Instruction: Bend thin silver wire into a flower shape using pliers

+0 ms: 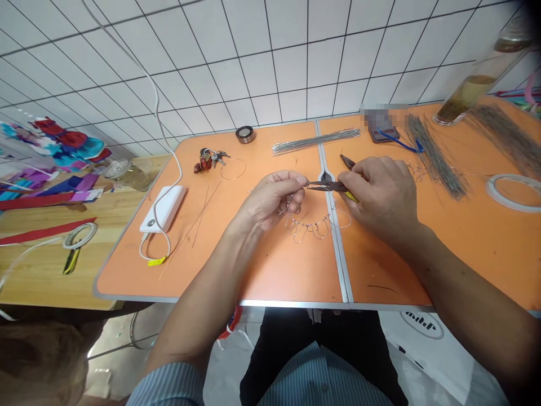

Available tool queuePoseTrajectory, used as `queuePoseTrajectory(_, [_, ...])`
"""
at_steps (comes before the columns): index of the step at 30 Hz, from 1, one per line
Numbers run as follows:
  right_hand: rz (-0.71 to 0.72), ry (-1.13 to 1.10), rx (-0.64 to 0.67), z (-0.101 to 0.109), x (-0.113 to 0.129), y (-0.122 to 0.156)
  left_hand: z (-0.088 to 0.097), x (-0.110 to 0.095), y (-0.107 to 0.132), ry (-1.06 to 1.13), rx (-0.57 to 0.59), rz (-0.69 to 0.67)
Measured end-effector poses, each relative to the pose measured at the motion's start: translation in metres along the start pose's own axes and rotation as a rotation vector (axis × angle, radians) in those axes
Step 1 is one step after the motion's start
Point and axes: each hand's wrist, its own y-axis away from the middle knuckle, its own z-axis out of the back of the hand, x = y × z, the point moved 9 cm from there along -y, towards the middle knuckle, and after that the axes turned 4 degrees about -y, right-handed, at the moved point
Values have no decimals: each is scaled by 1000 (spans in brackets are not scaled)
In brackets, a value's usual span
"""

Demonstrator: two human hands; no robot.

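Observation:
My left hand [276, 194] pinches a thin wire piece whose looped wire chain [310, 226] hangs below the fingers in a curve of small loops. My right hand [378, 194] is wrapped round a pair of pliers [332, 185] with yellow-and-black handles. The narrow jaws point left and meet the wire right at my left fingertips. Whether the jaws are fully closed on the wire is too small to tell. The palm hides most of the pliers' handles.
Bundles of straight wire [316, 141] lie at the back and right. Behind my left hand are a tape roll [245, 134] and keys [209, 159]. A white power bank [163, 210] with a cable sits left. A bottle of liquid [469, 93] stands back right near a white ring [513, 193].

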Motion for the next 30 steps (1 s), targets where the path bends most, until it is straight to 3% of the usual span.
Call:
queuePoseTrajectory(9, [-29, -54, -35, 1, -2, 0, 1, -1, 0, 15, -3, -11])
queuePoseTrajectory(13, [-146, -259, 21, -8, -10, 1, 7, -9, -2, 26, -37, -82])
queuePoseTrajectory(17, [-273, -552, 172, -20, -11, 2, 7, -13, -4, 42, -18, -134])
queuePoseTrajectory(25, [-615, -1010, 599, -53, -8, 21, 3, -14, -4, 63, 35, -196])
queuePoseTrajectory(30, [-611, -1444, 750, -55, 8, 24, -2, -21, -3, 28, 113, -276])
